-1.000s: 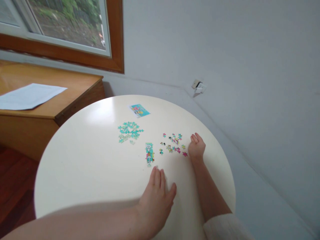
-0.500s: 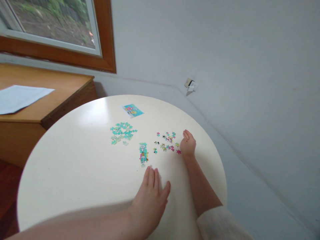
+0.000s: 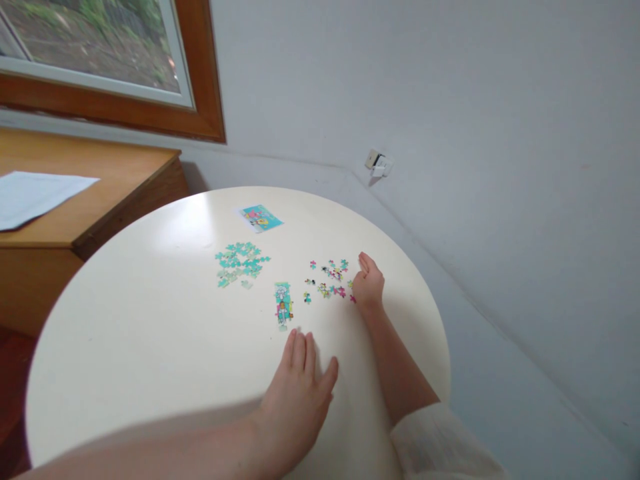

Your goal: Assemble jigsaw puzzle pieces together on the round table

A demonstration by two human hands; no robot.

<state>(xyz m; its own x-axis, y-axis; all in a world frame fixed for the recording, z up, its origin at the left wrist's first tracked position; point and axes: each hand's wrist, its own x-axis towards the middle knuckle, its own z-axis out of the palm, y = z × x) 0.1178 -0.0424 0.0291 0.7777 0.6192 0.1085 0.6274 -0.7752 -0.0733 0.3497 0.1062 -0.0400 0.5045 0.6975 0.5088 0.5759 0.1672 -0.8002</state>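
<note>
My left hand [image 3: 297, 393] lies flat on the table, fingers stretched forward and thumb apart, with nothing in it. Just beyond its fingertips is a joined strip of jigsaw puzzle [image 3: 283, 305], showing a pale cartoon figure on turquoise. My right hand [image 3: 369, 283] rests on its side at the right edge of a group of loose pink, yellow and turquoise puzzle pieces [image 3: 339, 291]. Its visible fingers point forward, while the thumb and palm side are hidden. A pink piece [image 3: 353, 299] lies right beside that hand.
A heap of turquoise and pale green puzzle pieces [image 3: 241, 263] lies left of centre on the round white table [image 3: 140, 333]. Behind it is a small picture card [image 3: 261, 218]. A wooden cabinet [image 3: 125, 193] with a paper sheet [image 3: 40, 197] stands at left, and a wall borders the right.
The view has shifted slightly, moving everything a little leftward. My right hand's fingers look slightly more extended and the hand sits closer to the loose pieces. My left hand stays put.
</note>
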